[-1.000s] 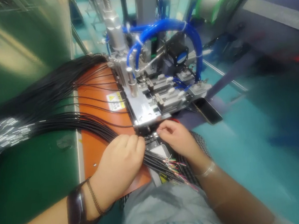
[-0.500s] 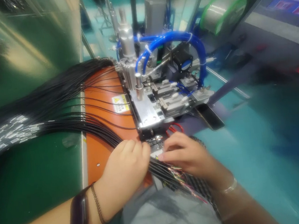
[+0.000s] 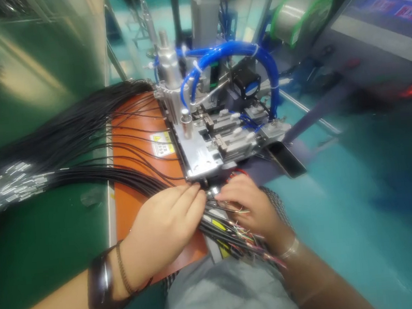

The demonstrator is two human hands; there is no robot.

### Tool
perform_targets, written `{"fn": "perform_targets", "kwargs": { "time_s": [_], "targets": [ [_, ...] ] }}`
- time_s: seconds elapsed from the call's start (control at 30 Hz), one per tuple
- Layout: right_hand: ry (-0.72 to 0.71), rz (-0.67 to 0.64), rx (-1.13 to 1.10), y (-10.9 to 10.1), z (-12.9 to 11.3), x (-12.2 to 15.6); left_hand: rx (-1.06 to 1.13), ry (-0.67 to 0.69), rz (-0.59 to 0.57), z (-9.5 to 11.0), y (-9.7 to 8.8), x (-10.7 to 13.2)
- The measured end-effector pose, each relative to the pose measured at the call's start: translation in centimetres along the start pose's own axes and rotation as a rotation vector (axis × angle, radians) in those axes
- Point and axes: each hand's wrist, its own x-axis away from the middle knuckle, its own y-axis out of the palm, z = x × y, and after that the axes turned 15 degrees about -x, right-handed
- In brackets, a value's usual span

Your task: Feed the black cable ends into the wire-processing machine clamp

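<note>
I'm reading the step in hand as steadying the cables on the left while handling loose ends on the right, just in front of the machine. My left hand [image 3: 168, 216] is lying palm down across a bundle of black cables [image 3: 128, 179], its fingers stretched and pressed together; the thumb is hiding, so I cannot tell how firmly it is gripping. My right hand [image 3: 245, 201] is curling its fingers beside a small metal fixture [image 3: 212, 191], and whether they are pinching a cable I cannot tell. The next move, I'm judging, is calling for a light touch on the right and a steady left. The bundle is running over a smooth orange panel [image 3: 133, 207] and under my left hand, its jackets looking slick and rubbery, and is fanning into thin, multicoloured wire ends [image 3: 248, 238] near my right hand. Behind, a flat, bright metal plate [image 3: 199, 157] is shining and a glossy blue hose [image 3: 273, 65] is arching
</note>
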Motion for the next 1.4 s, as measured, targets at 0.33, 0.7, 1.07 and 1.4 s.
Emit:
{"fn": "perform_targets", "kwargs": {
  "time_s": [0.33,0.7,1.07,1.4],
  "targets": [
    [0.084,0.126,-0.112,1.2,-0.5,-0.3,0.137,-0.066,0.013,0.9,0.7,0.1],
    [0.047,0.299,0.0,1.8,-1.9,0.0,0.055,-0.05,0.012,0.6,0.6,0.6],
    [0.136,0.313,0.104,2.1,-2.7,0.3,0.064,-0.076,0.044,0.7,0.5,0.6],
    [0.259,0.272,0.036,2.3,-2.6,-0.3,0.052,-0.104,-0.012,0.8,0.9,0.7]
  ]
}}
